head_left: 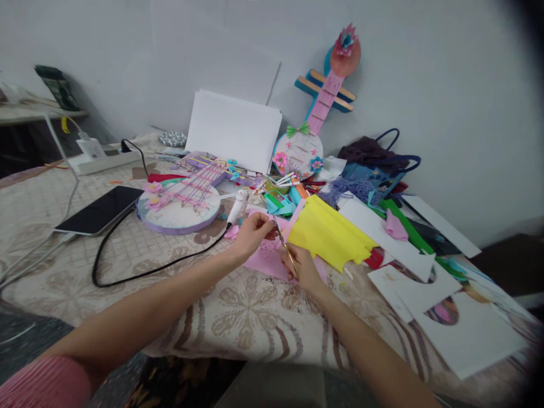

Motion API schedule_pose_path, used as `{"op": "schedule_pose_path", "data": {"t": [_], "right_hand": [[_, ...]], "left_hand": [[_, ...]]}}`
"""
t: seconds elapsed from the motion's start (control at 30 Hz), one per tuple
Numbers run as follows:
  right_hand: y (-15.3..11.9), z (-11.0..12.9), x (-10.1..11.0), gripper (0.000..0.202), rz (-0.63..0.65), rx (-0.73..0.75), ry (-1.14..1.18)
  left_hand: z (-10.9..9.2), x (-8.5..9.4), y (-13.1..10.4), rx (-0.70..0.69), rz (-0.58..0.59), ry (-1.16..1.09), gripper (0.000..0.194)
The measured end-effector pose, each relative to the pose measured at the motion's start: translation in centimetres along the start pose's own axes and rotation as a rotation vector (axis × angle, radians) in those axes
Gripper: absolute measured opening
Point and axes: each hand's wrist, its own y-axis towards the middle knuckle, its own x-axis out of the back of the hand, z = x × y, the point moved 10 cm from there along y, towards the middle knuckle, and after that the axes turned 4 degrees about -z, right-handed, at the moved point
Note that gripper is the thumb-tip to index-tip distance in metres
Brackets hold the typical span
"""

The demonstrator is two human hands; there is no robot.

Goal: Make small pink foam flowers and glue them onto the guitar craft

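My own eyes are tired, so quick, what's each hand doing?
Left hand: fingers pinched; anything held is too small to tell.
Right hand: gripping scissors.

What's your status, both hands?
Right hand gripping scissors. Left hand at blade tips, anything pinched too small to tell. Pink sheet beneath. Glue gun close on left.

Both forearms reaching forward, converging, left hand (pixel 256 232) with fingers pinched, right hand (pixel 300 264) with fingers curled
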Motion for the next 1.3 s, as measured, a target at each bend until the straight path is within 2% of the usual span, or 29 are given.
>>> {"op": "schedule_pose_path", "data": {"t": [0.17, 0.4, 0.77, 1.3], "right_hand": [[0.0, -0.3, -0.1, 0.035, 0.021, -0.037, 0.040], [0.0, 0.3, 0.3, 0.034, 0.024, 0.010, 0.006], [0.0, 0.1, 0.7, 0.037, 0.035, -0.013, -0.012], [-0.1, 0.5, 0.8, 0.038, 0.058, -0.003, -0.039]], "left_hand": [[0.0, -0.2, 0.3, 0.023, 0.039, -0.001, 0.013], [-0.3, -0.5, 0.4, 0.049, 0.103, -0.008, 0.012], [-0.6, -1.0, 0.8, 0.051, 0.213, -0.004, 0.017], [0.0, -1.3, 1.4, 0.132, 0.346, -0.042, 0.021]]}}
